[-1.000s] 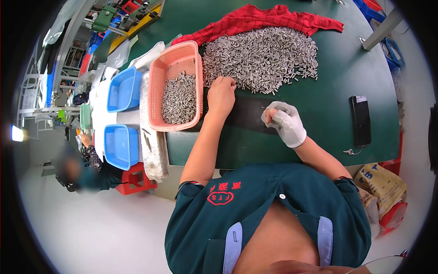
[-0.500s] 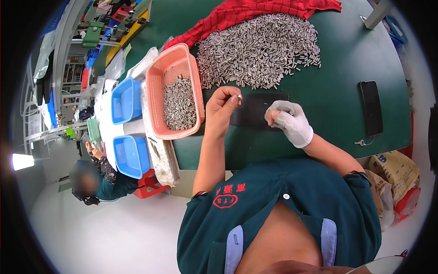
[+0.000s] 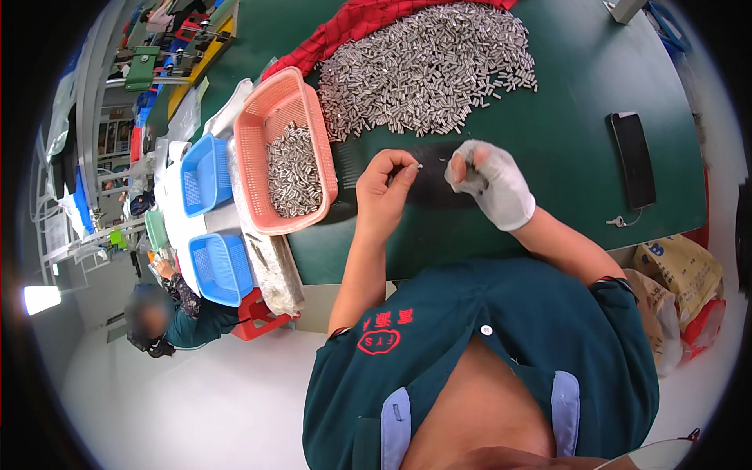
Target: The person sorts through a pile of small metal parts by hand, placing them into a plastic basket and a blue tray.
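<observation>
My bare left hand [image 3: 381,194] pinches a small metal cylinder [image 3: 419,166] between thumb and fingertips, with only its end showing. To its right my right hand [image 3: 495,186] wears a white glove that leaves some fingertips bare. Its fingers are curled in, and whatever they may hold is hidden. Both hands hover over a dark mat [image 3: 446,174] on the green table. Beyond them spreads a large heap of short silver metal cylinders [image 3: 423,70]. Left of my left hand stands a pink plastic basket [image 3: 328,164] partly filled with similar cylinders [image 3: 294,172].
A red checked cloth [image 3: 337,35] borders the heap's far side. Two blue baskets [image 3: 222,270] stand farther left. A black phone [image 3: 632,160] and a key [image 3: 619,222] lie at the right. Another person [image 3: 188,317] sits at the left; bags [image 3: 677,282] stand by the table's right edge.
The view has shifted slightly. My right hand has risen a little and turned, its fingers curled differently. My left hand keeps its pinch on the metal cylinder.
</observation>
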{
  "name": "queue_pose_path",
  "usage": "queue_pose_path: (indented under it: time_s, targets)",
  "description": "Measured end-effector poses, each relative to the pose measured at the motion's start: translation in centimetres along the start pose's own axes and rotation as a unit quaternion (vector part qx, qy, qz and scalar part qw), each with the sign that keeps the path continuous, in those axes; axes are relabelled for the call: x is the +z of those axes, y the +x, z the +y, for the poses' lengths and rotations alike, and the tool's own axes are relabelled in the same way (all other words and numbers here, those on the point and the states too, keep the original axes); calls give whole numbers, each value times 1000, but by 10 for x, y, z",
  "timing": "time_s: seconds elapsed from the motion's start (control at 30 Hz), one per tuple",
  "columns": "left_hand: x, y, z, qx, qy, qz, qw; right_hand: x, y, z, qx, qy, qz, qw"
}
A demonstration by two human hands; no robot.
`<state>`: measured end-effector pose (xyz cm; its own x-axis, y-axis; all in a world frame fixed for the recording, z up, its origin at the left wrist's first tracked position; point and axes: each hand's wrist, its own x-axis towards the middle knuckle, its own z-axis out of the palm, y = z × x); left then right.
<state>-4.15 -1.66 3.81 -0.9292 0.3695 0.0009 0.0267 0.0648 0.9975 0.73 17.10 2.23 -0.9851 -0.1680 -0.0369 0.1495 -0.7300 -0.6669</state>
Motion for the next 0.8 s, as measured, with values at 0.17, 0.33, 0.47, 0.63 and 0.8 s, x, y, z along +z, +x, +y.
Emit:
queue_pose_path:
  time_s: [0.17, 0.33, 0.47, 0.63, 0.8]
  targets:
    - [25, -22, -17, 98, 322, 59, 940, 7, 12, -16, -37, 95, 21, 995]
    - [35, -30, -31, 158, 411, 90, 893, 5, 16, -9, -36, 93, 56, 993]
    - [35, -31, -31, 159, 421, 91, 889, 3, 17, -6, -41, 94, 78, 992]
    - [36, -32, -33, 162, 420, 94, 888, 1, 19, -6, -29, 107, 67, 992]
    - [35, -33, -34, 165, 420, 97, 887, 1, 19, -4, -23, 118, 58, 991]
